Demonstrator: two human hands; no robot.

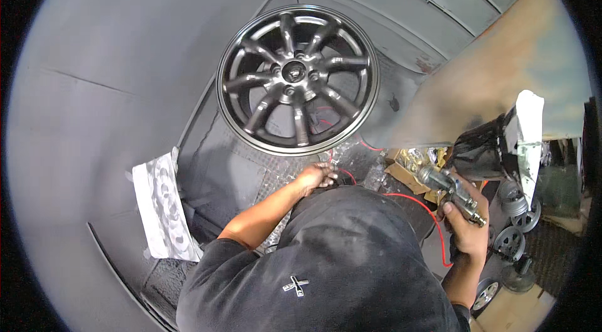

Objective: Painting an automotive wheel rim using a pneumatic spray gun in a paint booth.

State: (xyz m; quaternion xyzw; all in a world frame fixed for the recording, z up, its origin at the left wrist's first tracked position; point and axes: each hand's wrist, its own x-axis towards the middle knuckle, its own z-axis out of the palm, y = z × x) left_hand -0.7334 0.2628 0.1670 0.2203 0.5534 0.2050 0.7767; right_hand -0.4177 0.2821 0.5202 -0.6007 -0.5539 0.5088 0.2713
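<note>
A dark glossy alloy wheel (298, 128) with several spokes is held up level in front of me. Behind and below it I see textured floor. My left hand (316, 178) is close to my belly, below the wheel's near rim, its fingers curled together. A thin red hose passes beside those fingers; whether they hold it I cannot tell. Out to the right, my right hand (467, 219) is closed around a metal spray gun (461, 197), which has a translucent rounded end and a bare coupling at the other.
A red hose (433, 216) loops across the floor. Right of me stand a paint-smeared black container (480, 150), a white sheet (530, 144), an opened cardboard box (407, 178) and several other wheels (509, 241). A grey-smudged white pad (164, 206) leans at the left wall.
</note>
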